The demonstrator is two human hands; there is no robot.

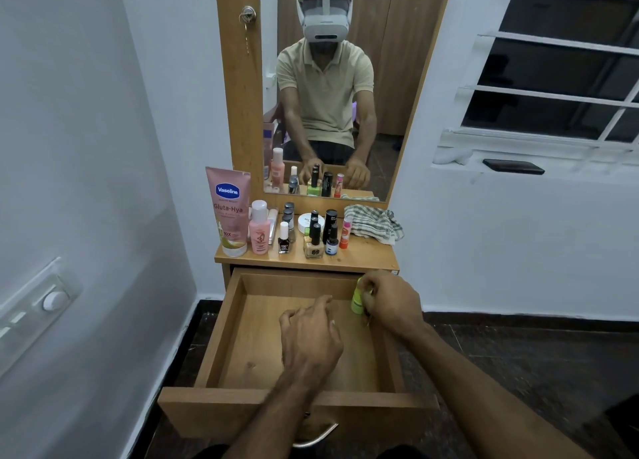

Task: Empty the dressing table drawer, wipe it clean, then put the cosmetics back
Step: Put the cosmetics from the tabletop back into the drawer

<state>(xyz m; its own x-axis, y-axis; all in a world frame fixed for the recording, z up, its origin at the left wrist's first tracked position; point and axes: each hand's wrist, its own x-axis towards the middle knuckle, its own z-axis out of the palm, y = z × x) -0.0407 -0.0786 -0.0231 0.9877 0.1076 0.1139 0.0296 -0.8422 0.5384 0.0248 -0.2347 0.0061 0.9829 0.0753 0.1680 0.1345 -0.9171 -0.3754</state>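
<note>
Inside the open wooden drawer (pixel 242 337), at its far right corner, the right hand (pixel 390 303) grasps a small lime-green bottle (pixel 356 301), long axis upright. The left hand (pixel 311 337) hovers mid-drawer, fingers loosely curled, holding nothing.

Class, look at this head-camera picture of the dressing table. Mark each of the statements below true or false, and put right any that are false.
1. The right hand grips a lime-green bottle at the drawer's back right corner. True.
2. The left hand holds a nail polish bottle. False: it holds nothing and hovers over the drawer.
3. The Vaseline tube stands at the left end of the tabletop. True.
4. The checked cloth lies inside the drawer. False: it lies on the tabletop, at the right, by the mirror.
</note>
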